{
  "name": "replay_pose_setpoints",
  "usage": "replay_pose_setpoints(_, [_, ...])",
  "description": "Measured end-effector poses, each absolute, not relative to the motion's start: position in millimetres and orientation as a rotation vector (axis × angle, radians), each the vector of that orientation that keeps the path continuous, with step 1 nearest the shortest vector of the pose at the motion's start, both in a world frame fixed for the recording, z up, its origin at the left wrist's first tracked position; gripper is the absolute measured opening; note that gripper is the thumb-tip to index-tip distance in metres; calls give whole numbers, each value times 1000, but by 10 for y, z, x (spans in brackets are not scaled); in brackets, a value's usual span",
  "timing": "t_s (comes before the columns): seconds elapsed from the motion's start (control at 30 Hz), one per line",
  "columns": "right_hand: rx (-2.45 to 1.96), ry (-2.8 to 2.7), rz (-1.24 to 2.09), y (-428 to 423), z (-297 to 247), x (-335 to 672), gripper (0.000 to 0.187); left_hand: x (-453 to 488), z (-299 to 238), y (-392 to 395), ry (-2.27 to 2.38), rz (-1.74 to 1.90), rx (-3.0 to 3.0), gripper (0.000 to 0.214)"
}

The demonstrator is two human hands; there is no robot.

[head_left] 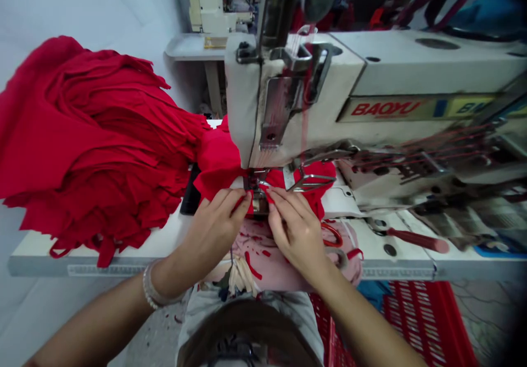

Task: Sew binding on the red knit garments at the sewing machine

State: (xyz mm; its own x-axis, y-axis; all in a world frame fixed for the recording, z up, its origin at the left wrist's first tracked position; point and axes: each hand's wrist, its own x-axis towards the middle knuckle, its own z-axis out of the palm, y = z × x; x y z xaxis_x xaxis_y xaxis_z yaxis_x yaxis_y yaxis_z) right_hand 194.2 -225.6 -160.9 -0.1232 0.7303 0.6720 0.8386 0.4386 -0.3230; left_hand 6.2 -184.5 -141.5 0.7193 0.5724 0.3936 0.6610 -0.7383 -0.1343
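Observation:
Both of my hands are at the front of a sewing machine [296,90], one on each side of its needle area. My left hand [218,227] pinches an edge of the red fabric [218,158] with bent fingers, just left of the presser foot [255,183]. On the other side, the fingers of my right hand [298,232] press together on another edge of the same fabric. The cloth spreads behind the foot and out to both sides. Red threads run down the machine head to the needles, which are too small to make out.
A tall heap of red fabric pieces [99,136] covers the table's left side. Pink cloth [284,271] with red scraps hangs at the front edge. A red-handled tool [418,241] lies at right, above a red plastic basket [432,323]. Another machine [209,2] stands behind.

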Motion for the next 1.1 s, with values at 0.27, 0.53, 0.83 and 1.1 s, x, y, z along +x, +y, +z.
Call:
replay_pose_setpoints(0.27, [-1436, -2142, -355, -2286, -1596, 1848, 36, 126, -1426, -1900, -1016, -438, -2688, 35])
replay_pose_setpoints(0.53, [-1355, -1962, -133, -2270, -1541, 1903, 31, 108, -1406, -1902, -1013, -483, -2658, 35])
replay_pose_setpoints(0.83, [-1427, -2179, -416, -2275, -1537, 1862, 33, 129, -1447, -1904, -1035, -526, -2713, 36])
replay_pose_setpoints(1.1, [-1421, -2216, -478, -2279, -1517, 1889, 32, 69, -1403, -1869, -992, -520, -2790, 38])
